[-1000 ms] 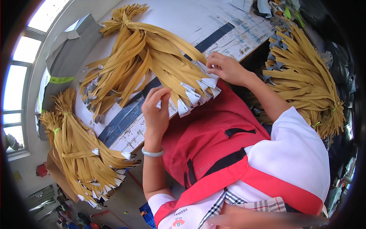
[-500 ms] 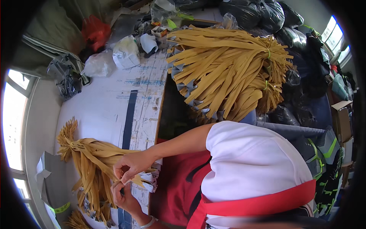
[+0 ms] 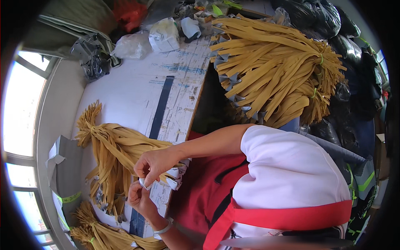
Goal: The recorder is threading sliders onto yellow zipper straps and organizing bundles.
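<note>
At the far left a grey box [image 3: 66, 175] stands by the window, bound with a green band; what is inside cannot be seen. Just below it a tied bundle [image 3: 104, 237] of tan strips lies at the table's near edge. Next to the right, a second tan bundle [image 3: 116, 154] is spread over the white table [image 3: 125, 91], knotted at its far end, its grey-tipped ends fanned toward the person. A dark blue strip [image 3: 160, 104] runs along the table beside it.

The left hand [image 3: 139, 198], with a bangle [image 3: 163, 228] on the wrist, sits under those ends, fingers curled round a small pale tip [image 3: 143, 183]. The right hand [image 3: 155, 164] is right above it, thumb and forefinger pinched narrowly on the same tip, touching the bundle's ends.

At the table's far edge lie crumpled plastic bags [image 3: 137, 39], white and grey, contents unclear. Further right a large tan heap [image 3: 275, 71] of strips, tied with green bands, rests beyond the table's edge. Black bags [image 3: 325, 16] are piled at the far right, shut and opaque.
</note>
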A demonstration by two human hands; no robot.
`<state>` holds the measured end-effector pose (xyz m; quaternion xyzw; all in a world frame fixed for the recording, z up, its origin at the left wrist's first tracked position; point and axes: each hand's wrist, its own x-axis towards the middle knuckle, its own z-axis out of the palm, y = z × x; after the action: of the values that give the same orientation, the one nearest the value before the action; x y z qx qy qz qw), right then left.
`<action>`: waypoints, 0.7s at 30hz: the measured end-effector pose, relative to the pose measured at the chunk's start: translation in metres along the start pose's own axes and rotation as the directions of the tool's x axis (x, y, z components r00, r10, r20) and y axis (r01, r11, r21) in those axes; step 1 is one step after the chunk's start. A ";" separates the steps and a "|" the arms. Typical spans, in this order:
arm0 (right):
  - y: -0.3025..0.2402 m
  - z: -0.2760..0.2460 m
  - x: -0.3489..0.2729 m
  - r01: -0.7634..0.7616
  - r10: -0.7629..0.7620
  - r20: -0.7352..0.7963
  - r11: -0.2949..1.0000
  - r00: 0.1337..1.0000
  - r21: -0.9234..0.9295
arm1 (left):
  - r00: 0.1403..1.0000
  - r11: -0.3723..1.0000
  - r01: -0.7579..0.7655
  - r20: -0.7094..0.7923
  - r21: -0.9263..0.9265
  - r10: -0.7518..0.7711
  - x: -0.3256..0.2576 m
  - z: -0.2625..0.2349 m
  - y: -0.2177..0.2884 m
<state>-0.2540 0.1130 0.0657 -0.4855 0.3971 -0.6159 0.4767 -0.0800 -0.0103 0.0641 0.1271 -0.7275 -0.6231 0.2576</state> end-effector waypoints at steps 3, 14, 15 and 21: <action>0.006 0.001 0.007 0.088 -0.100 -0.038 0.965 0.994 -0.246 | 0.987 0.986 -0.110 -0.106 0.123 0.123 -0.008 0.013 0.001; 0.015 0.015 -0.010 0.113 -0.199 -0.236 0.936 0.951 -0.333 | 0.973 0.993 -0.086 -0.207 0.076 0.101 -0.006 0.021 0.019; 0.015 0.020 -0.011 -0.008 -0.026 -0.234 0.990 0.972 -0.144 | 0.979 0.988 -0.122 -0.154 0.091 0.135 -0.010 0.012 0.013; 0.015 0.024 -0.014 -0.174 0.167 -0.207 0.985 0.964 -0.015 | 0.974 0.899 -0.214 0.011 0.383 0.227 -0.025 0.006 -0.008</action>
<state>-0.2271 0.1222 0.0537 -0.3912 0.4946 -0.6128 0.4762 -0.0635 0.0055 0.0503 0.1023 -0.8398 -0.4344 0.3092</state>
